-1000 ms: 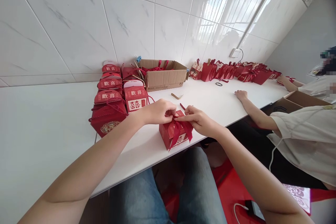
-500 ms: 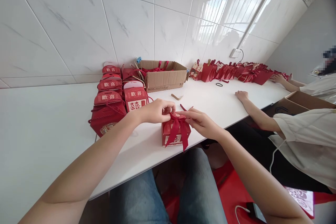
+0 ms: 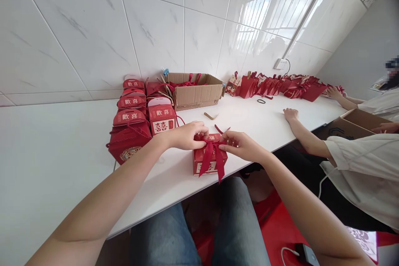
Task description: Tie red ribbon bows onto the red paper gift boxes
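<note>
A small red gift box (image 3: 198,156) with white Chinese lettering stands upright near the table's front edge. Across its front a red ribbon (image 3: 207,161) is tied in a bow, its two tails hanging down. My left hand (image 3: 191,135) pinches the bow's left loop between thumb and fingers. On the other side, my right hand (image 3: 240,144) has its thumb and fingers closed on the right loop. Just behind the box lies a dark red strip (image 3: 218,129), partly hidden by my right hand.
Several finished-looking red boxes (image 3: 129,133) are stacked at left. Behind are a cardboard carton (image 3: 197,96), a small curved-blade knife (image 3: 211,116) and black scissors (image 3: 261,101). Red bags (image 3: 249,86) line the wall. At right, a co-worker's arm (image 3: 301,133) rests on the white table (image 3: 56,145).
My right hand's fingers have drawn in from stretched over the box top to a pinch on the bow's right loop. My left hand keeps its hold on the left loop.
</note>
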Tool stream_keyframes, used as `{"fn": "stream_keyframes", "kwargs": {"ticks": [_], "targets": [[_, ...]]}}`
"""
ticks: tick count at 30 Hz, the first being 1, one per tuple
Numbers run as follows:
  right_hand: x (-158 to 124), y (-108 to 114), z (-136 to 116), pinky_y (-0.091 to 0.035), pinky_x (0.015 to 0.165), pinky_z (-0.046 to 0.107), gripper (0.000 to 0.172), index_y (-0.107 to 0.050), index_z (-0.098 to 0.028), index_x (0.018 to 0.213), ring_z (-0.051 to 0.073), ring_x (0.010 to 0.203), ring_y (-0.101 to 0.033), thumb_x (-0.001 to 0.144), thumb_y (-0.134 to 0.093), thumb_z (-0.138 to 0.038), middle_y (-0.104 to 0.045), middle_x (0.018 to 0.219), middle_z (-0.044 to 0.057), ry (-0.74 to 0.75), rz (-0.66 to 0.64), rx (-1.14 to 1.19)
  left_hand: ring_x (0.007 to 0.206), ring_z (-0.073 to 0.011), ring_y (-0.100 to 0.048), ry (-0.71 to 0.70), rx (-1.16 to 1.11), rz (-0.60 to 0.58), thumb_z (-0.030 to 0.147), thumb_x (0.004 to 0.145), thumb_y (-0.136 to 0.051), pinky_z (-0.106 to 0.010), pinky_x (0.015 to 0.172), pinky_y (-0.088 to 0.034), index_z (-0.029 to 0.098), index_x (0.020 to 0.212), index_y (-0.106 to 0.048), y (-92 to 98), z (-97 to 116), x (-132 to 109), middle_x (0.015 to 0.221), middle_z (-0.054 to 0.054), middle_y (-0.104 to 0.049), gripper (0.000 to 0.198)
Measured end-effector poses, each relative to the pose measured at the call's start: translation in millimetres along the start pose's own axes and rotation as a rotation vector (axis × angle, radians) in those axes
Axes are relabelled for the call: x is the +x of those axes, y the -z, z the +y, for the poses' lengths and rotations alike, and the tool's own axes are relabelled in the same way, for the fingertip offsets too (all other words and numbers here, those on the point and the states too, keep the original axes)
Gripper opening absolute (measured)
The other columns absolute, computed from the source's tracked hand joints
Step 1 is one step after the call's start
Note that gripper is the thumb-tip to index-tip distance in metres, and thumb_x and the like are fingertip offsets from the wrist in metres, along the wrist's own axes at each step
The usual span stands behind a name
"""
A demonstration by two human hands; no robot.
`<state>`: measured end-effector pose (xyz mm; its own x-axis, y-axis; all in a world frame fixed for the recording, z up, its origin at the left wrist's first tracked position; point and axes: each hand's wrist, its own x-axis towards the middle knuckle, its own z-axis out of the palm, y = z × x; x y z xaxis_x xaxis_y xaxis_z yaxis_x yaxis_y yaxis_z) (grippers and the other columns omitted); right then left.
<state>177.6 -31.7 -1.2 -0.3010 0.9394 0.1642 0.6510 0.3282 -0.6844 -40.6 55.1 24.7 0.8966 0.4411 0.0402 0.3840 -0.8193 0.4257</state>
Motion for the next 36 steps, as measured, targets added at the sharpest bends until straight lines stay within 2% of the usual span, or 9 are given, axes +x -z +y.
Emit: {"fn": "stream_keyframes", "kwargs": {"ticks": [4,7,11,15,19,22,25,28,36], "targets": [[2.6,-0.3,-1.3,-0.040,0.055,0.026,0.023,-0.061,-0.019,0.083,0.011,0.058,-0.046,0.083,-0.057,-0.041,-0.060,0.072,0.000,-0.069,0.089,0.098,0.073,-0.0148,-0.050,0.014,-0.041,0.012,0.026,0.077,-0.050,-0.025,0.063,-0.038,0.018,0.070,-0.050,0.3,-2.5,1.8,0.084,-0.002,-0.051,0.011],[4.6,-0.7,-1.4,-0.042,0.056,0.026,0.023,-0.061,-0.018,0.083,0.012,0.058,-0.049,0.082,-0.057,-0.041,-0.062,0.072,0.001,-0.085,0.101,0.149,0.065,-0.0129,-0.045,0.041,-0.124,0.040,0.031,0.082,-0.046,-0.025,0.057,-0.034,0.018,0.063,-0.046,-1.8,-3.5,4.5,0.074,0.000,-0.049,0.023],[5.7,-1.6,0.2,-0.046,0.062,0.028,0.022,-0.065,-0.019,0.097,0.014,0.067,-0.056,0.088,-0.051,-0.034,-0.065,0.080,0.004,0.029,0.085,0.104,0.056,-0.0113,-0.037,0.094,-0.124,0.129,0.047,0.084,-0.046,-0.025,0.052,-0.027,0.018,0.059,-0.039,-7.3,-2.6,7.3,0.061,0.002,-0.042,0.039],[4.0,-2.7,1.6,-0.047,0.071,0.029,0.033,-0.065,-0.023,0.113,0.015,0.079,-0.058,0.091,-0.041,-0.019,-0.063,0.088,0.006,0.229,0.046,-0.065,0.056,-0.0110,-0.036,0.096,-0.134,0.133,0.041,0.085,-0.045,-0.025,0.052,-0.027,0.018,0.060,-0.041,-9.0,-3.3,7.7,0.060,0.002,-0.042,0.034],[1.5,-4.2,2.3,-0.048,0.070,0.028,0.047,-0.056,-0.025,0.128,0.015,0.076,-0.055,0.090,-0.036,-0.009,-0.057,0.086,0.006,0.311,0.014,-0.210,0.056,-0.0111,-0.037,0.080,-0.158,0.111,0.037,0.086,-0.043,-0.025,0.053,-0.029,0.017,0.060,-0.040,-7.1,-5.7,7.1,0.060,0.002,-0.042,0.033],[0.5,-4.6,1.5,-0.049,0.071,0.029,0.050,-0.054,-0.025,0.131,0.016,0.079,-0.056,0.088,-0.035,-0.006,-0.057,0.092,0.008,0.321,-0.022,-0.257,0.059,-0.0121,-0.041,0.085,-0.120,0.106,0.038,0.084,-0.046,-0.025,0.054,-0.030,0.018,0.064,-0.046,-6.7,-6.2,7.0,0.063,0.001,-0.049,0.029],[-0.2,-3.0,-0.8,-0.051,0.079,0.031,0.053,-0.054,-0.025,0.131,0.018,0.096,-0.059,0.086,-0.035,-0.003,-0.059,0.111,0.010,0.315,-0.095,-0.248,0.060,-0.0129,-0.044,0.092,-0.057,0.128,0.040,0.082,-0.049,-0.025,0.054,-0.030,0.018,0.067,-0.049,-7.2,-5.9,7.2,0.066,0.000,-0.053,0.027],[-1.3,1.5,-4.2,-0.049,0.089,0.032,0.057,-0.052,-0.026,0.132,0.020,0.112,-0.056,0.085,-0.034,-0.001,-0.055,0.129,0.007,0.304,-0.169,-0.224,0.060,-0.0130,-0.044,0.073,0.011,0.133,0.040,0.082,-0.049,-0.025,0.054,-0.029,0.018,0.067,-0.049,-7.2,-5.9,7.2,0.067,0.000,-0.055,0.027],[-5.8,12.4,-8.5,-0.049,0.090,0.031,0.056,-0.052,-0.026,0.133,0.018,0.111,-0.059,0.085,-0.034,-0.003,-0.060,0.127,0.005,0.282,-0.272,-0.269,0.059,-0.0126,-0.041,0.081,0.061,0.140,0.042,0.084,-0.047,-0.026,0.053,-0.027,0.018,0.064,-0.045,-7.7,-7.1,7.6,0.068,0.000,-0.053,0.031]]}}
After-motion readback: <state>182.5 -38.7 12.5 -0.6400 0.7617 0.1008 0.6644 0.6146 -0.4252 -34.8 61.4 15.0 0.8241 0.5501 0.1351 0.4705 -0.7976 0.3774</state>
